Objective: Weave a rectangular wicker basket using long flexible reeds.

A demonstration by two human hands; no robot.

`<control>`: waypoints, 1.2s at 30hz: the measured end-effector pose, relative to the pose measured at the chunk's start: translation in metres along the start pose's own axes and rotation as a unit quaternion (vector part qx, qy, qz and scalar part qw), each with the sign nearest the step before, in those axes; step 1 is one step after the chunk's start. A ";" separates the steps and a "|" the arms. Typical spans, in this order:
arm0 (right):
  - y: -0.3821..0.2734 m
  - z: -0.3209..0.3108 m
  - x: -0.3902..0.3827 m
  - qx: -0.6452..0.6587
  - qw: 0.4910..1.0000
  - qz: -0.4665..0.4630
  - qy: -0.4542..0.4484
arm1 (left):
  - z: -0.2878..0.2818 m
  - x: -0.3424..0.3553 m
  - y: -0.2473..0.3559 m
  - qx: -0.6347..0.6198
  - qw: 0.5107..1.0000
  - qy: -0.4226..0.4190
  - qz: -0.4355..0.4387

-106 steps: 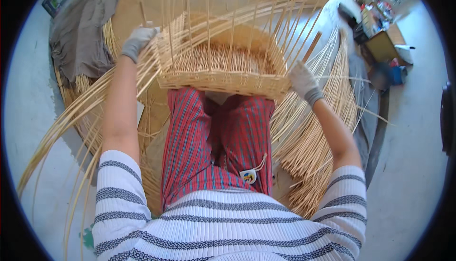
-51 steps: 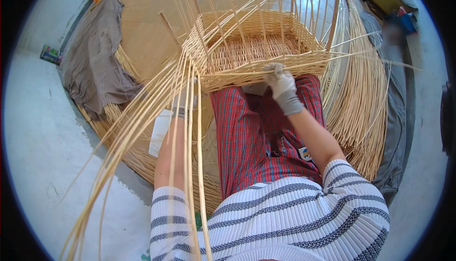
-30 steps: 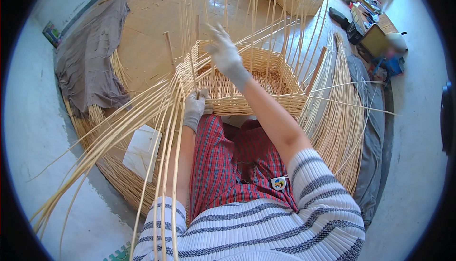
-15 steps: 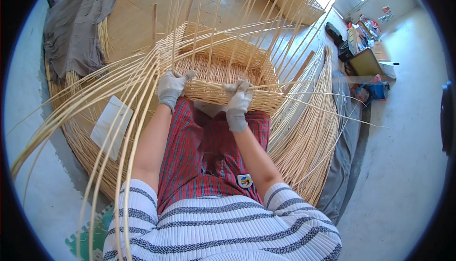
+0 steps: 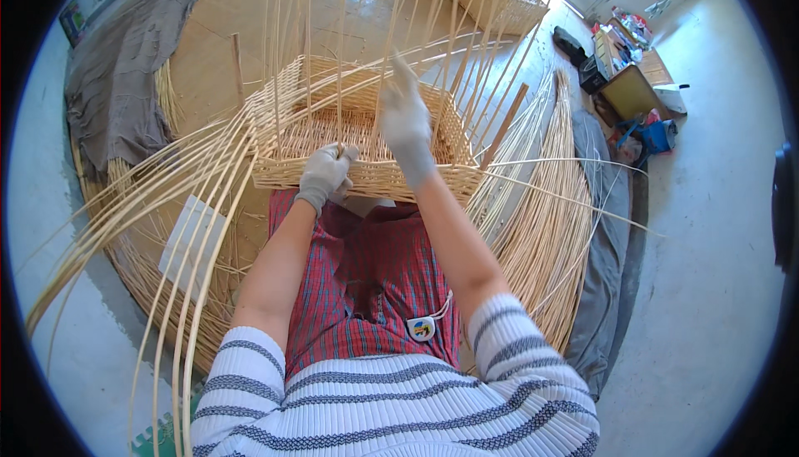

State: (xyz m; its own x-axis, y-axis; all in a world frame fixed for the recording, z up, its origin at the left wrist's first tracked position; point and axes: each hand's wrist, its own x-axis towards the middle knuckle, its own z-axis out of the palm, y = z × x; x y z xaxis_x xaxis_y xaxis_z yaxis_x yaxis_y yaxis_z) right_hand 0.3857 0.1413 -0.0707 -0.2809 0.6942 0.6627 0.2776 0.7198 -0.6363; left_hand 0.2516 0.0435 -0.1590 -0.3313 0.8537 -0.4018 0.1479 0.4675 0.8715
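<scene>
Left hand [image 5: 326,176], gloved, is closed on an upright willow stake [image 5: 339,82] at the near rim of the rectangular wicker basket [image 5: 366,176], which rests against the knees at 12 o'clock of the red plaid lap. Half a second earlier both hands were pressed on that rim; now the right hand [image 5: 405,120] has been lifted, fingers loosely spread among the stakes, apparently gripping nothing. Weaving is judged to be moving to the next stake. Loose willow rods [image 5: 545,207] are fanned at 3 o'clock.
</scene>
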 end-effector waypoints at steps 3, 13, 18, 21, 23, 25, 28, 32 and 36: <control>-0.016 0.000 0.032 -0.145 0.989 -0.013 -0.039 | -0.001 0.006 -0.002 -0.075 0.997 0.026 -0.017; 0.122 -0.118 -0.189 0.387 0.842 0.356 0.119 | 0.027 -0.004 0.013 0.109 0.803 0.430 0.398; 0.047 -0.121 -0.095 0.186 0.890 0.383 0.163 | 0.077 0.005 0.040 0.120 0.986 -0.087 0.076; 0.008 -0.088 -0.007 0.007 0.990 0.142 -0.016 | 0.087 0.006 0.036 0.098 0.990 -0.028 0.102; 0.015 -0.075 0.016 -0.151 0.983 -0.077 -0.072 | 0.085 0.009 0.030 0.022 0.999 -0.025 0.013; 0.044 -0.075 0.002 0.023 0.999 0.032 -0.037 | 0.079 0.012 0.025 0.021 1.000 -0.014 0.000; 0.100 -0.109 -0.075 0.135 0.985 0.030 0.107 | 0.075 0.015 0.024 0.046 0.997 -0.016 0.061; 0.113 -0.121 -0.138 0.334 0.903 0.228 0.146 | 0.080 0.027 0.046 0.098 0.963 0.066 0.241; 0.071 -0.110 -0.121 0.338 0.917 0.187 0.105 | 0.082 0.035 0.066 0.166 0.967 0.142 0.132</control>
State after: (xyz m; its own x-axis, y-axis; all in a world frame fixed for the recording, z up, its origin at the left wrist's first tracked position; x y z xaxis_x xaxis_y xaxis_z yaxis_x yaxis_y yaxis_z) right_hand 0.5408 0.1077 -0.1527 -0.0799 0.9275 0.3651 -0.3334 0.3203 -0.8867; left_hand 0.3263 0.1228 -0.1382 -0.4763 0.8782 -0.0435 0.5372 0.3299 0.7762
